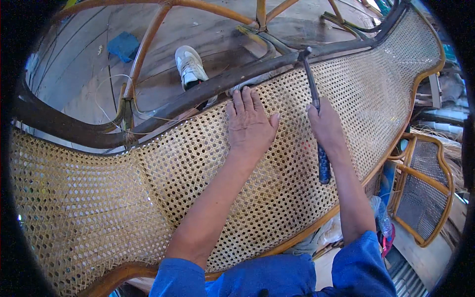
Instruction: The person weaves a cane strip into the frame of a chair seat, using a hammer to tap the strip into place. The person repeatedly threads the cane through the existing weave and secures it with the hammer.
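A broad sheet of woven cane webbing (282, 173) stretches across the furniture frame in front of me. My left hand (250, 123) lies flat on it, fingers stretched toward the dark far rail (222, 86). To its right, my right hand (324, 123) is wrapped round a hammer (312, 81). The hammer's head is at the far rail; whether it touches the rail I cannot tell. Its dark ridged grip sticks out below my fist, over the webbing. A thin pale strand (101, 106) loops over the rail to the left of my hands.
Curved rattan poles (151, 42) rise beyond the rail. A white shoe (190, 64) and a blue cloth (123, 46) are on the floor there. A smaller cane-panelled rattan piece (424, 185) stands at the right. A brown rattan edge (292, 237) runs close to my body.
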`<state>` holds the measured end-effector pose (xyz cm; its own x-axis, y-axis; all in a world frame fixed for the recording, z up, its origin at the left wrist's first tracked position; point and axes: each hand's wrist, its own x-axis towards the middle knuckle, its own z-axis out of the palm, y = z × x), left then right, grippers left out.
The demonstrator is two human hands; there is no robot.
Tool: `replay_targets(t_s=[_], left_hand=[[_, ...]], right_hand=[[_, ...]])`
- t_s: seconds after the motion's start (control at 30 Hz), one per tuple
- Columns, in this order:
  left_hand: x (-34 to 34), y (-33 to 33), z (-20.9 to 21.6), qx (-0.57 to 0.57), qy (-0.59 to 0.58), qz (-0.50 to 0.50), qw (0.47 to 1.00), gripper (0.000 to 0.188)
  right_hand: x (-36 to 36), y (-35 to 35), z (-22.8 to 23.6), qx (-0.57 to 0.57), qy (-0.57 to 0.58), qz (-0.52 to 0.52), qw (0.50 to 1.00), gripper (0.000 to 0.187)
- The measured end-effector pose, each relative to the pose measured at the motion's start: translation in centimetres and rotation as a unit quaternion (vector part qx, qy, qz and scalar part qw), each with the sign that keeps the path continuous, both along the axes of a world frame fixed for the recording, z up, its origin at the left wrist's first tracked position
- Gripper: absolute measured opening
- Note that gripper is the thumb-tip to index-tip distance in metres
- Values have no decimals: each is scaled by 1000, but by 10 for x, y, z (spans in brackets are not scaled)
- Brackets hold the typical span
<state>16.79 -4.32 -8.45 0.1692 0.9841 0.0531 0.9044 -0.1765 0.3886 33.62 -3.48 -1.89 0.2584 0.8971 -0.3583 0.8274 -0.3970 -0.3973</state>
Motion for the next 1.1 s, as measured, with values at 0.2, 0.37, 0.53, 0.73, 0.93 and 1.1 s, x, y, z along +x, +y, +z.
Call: replay_targets(t_s=[0.2,0.37,0.53,0.73,0.93,1.1], left_hand=[[0,0,-4,4,10,-2,1000,70],[1,-1,-1,7,0,-1,1000,70],[0,-2,-3,11,3,-1,1000,69],[0,-1,-4,12,2,-5,1000,69],[-1,0,-5,-7,4,-5,1000,73],[0,0,-2,-16,4,-8,1000,72]], right_hand=[[3,-2,-3,-9,3,15,1000,30],[1,-6,-4,-6,-5,35,999,31],[-8,-9,2,-51,28,-4,998,32],[-4,-10,-3,-31,15,9,999,31],[-7,-7,-1,-65,16,13,998,31],[-8,-14,-10,-22,5,37,999,32]])
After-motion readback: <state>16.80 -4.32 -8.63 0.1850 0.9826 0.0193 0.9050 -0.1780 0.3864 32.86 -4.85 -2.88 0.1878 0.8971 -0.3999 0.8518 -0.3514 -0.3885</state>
